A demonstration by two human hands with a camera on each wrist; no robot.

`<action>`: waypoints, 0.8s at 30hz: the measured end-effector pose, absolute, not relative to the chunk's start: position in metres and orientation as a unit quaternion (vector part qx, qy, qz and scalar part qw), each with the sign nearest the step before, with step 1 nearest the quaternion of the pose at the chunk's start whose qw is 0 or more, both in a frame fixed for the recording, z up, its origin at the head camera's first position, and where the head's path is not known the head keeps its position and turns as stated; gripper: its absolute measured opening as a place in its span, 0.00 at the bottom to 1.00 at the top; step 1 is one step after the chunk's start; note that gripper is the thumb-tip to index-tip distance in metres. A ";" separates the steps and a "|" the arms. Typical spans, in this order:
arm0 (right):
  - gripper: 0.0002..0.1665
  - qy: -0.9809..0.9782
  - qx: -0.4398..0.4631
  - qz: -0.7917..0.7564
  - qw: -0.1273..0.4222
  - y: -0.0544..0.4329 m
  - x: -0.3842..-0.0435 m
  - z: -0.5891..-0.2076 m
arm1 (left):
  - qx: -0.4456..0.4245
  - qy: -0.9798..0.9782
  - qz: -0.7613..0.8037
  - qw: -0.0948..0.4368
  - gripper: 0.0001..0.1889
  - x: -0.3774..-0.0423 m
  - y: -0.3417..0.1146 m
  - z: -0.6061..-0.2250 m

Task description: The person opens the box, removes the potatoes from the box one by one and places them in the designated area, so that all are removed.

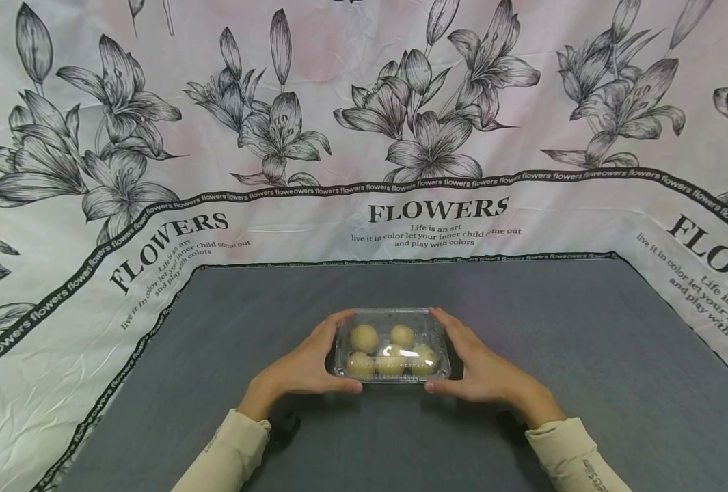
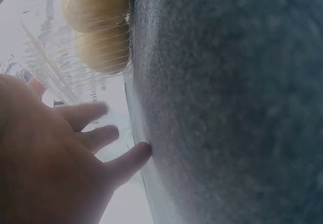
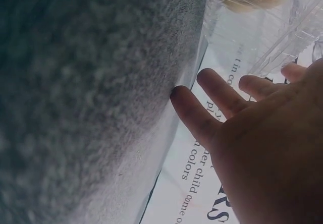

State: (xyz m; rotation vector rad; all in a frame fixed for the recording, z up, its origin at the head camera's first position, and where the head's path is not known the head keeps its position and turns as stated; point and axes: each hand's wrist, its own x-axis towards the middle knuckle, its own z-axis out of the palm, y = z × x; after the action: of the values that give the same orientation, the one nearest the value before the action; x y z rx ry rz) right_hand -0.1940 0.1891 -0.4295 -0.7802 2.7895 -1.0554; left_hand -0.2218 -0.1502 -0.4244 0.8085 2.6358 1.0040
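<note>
A clear plastic clamshell box (image 1: pixel 394 380) with several round, pale yellow balls (image 1: pixel 364 337) inside stands at the middle of the grey table. Its lid lies over the balls. My left hand (image 1: pixel 305 362) holds the box's left end, thumb at the near corner and forefinger at the far one. On the opposite end my right hand (image 1: pixel 480 362) grips in the same way. The other fingers (image 2: pixel 128 163) of the left hand spread beside the box, near the tabletop. In the right wrist view, those fingers (image 3: pixel 194 115) also reach out by the box's side.
The grey tabletop (image 1: pixel 216 321) stretches around the box. Behind and at both sides hangs a white cloth (image 1: pixel 314 225) printed with black flowers and lettering, meeting the table along a dark band.
</note>
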 end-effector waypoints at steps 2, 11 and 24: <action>0.70 0.904 -0.254 -0.343 0.028 0.189 -0.194 -0.430 | 0.276 0.895 0.337 0.100 0.63 -0.222 -0.150 -0.424; 0.68 0.901 -0.262 -0.345 0.019 0.189 -0.194 -0.430 | 0.289 0.896 0.327 0.084 0.63 -0.223 -0.151 -0.425; 0.67 0.905 -0.252 -0.341 0.027 0.186 -0.191 -0.429 | 0.293 0.909 0.289 0.065 0.59 -0.222 -0.149 -0.425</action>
State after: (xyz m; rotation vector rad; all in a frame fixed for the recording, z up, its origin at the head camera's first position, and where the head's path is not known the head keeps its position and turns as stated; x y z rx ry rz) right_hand -0.1914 0.1860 -0.4295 -0.7771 2.7949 -1.0544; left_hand -0.2216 -0.1491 -0.4249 0.8839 2.7429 0.8711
